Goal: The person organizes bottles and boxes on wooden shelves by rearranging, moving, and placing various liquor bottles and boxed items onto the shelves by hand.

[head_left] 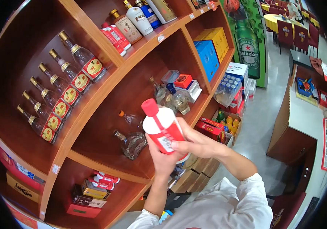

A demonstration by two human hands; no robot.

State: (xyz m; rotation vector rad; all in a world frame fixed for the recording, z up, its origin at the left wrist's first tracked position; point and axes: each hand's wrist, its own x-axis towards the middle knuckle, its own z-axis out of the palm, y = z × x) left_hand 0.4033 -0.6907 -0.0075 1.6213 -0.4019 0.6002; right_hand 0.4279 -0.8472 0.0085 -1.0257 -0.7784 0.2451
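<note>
White-and-red bottle (167, 119) is before the shelf (102, 124); left hand (162, 157) and right hand (196, 144) curl fingers round its body, seemingly for steadiness. Far left, clear bottles (70, 95) face labels outward, likely for display.

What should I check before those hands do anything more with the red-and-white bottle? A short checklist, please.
1. Held by two hands: ok. The left hand and right hand both grip the red-and-white bottle.
2. Closed: ok. The red cap is on.
3. Label readable: not ok. The white label shows, but its print is too blurred.
4. How full: cannot tell. The sides are not see-through.
5. Room to spare: cannot tell. The clear bottle with a blue cap is behind; the gap is unclear.
6. Neighbours steady: ok. The row of six bottles stands upright.
</note>
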